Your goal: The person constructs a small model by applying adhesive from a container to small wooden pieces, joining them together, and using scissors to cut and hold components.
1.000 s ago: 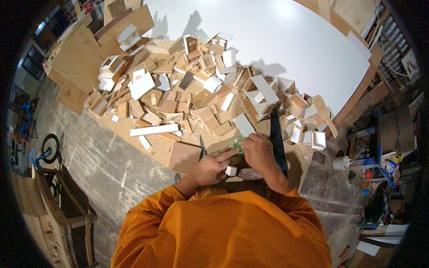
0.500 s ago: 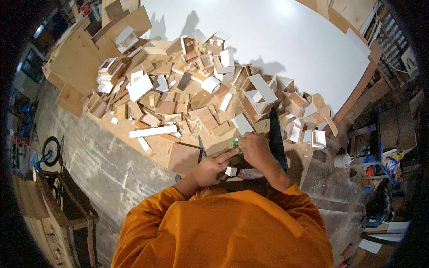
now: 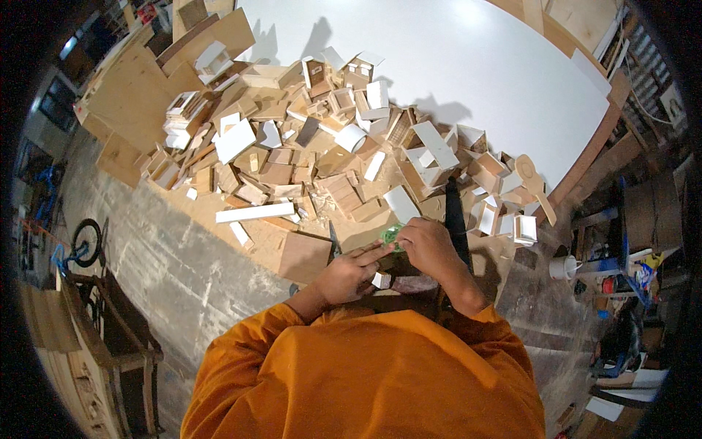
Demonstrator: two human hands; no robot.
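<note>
Close in front of me, both hands meet around a small green see-through object (image 3: 391,235) whose kind I cannot make out. My right hand (image 3: 428,246) is closed, its thumb and fingers pinching at the green object from the right. My left hand (image 3: 349,277) is closed too, fingers pressed together and tips against the green object's near side. A small block (image 3: 380,280) with a white face sticks out below the left fingers, apparently gripped by that hand. Just beyond the hands lies a white flat panel (image 3: 401,204). A long dark tapered strip (image 3: 456,219) lies right of the right hand.
A heap of wooden offcuts (image 3: 278,172) and small white-faced boxes covers the near part of the white table (image 3: 468,58). A square wooden block (image 3: 304,257) lies left of my hands. At right are a wooden spoon-shaped piece (image 3: 528,173) and a white bucket (image 3: 563,267).
The whole view has shifted slightly, so the heap sits a little to the right. Both hands keep nearly the same pose at the green object.
</note>
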